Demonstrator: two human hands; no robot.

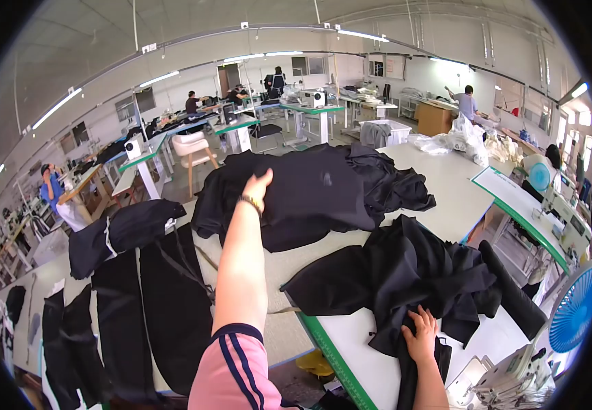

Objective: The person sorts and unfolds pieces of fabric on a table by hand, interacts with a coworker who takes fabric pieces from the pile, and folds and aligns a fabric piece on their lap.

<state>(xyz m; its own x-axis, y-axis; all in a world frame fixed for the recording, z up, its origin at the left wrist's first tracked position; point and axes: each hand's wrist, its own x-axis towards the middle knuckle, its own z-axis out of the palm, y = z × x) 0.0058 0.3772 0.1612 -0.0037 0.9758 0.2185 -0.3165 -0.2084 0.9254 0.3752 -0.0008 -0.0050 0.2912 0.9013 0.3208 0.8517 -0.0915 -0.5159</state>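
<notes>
Head view. Left hand (258, 190) reaches forward onto the large black cloth pile (316, 195), touching its left part. Thumb and fingers are only partly visible, so I cannot tell whether they grip or just press. A bracelet (251, 203) circles that wrist, below a pink sleeve (234, 372) with dark stripes.

Right hand (421, 335) lies palm down, fingers slightly spread, on the near edge of the crumpled black cloth (419, 266); the grasp is loose, not closed. This cloth lies to the right of the pile and nearer the wearer, partly over the white counter (350, 342) with a green edge.

The pile sits on the pale counter (446, 195). To its left: a bundle (132, 229) bound with a light strip, and long flat black pieces (173, 301) (two broad ones side by side, narrower ones further left).

Right side: a blue fan (574, 307) beside a sewing machine (508, 386), partly cut off by the dark lens border. Background: several people at other work stations.
</notes>
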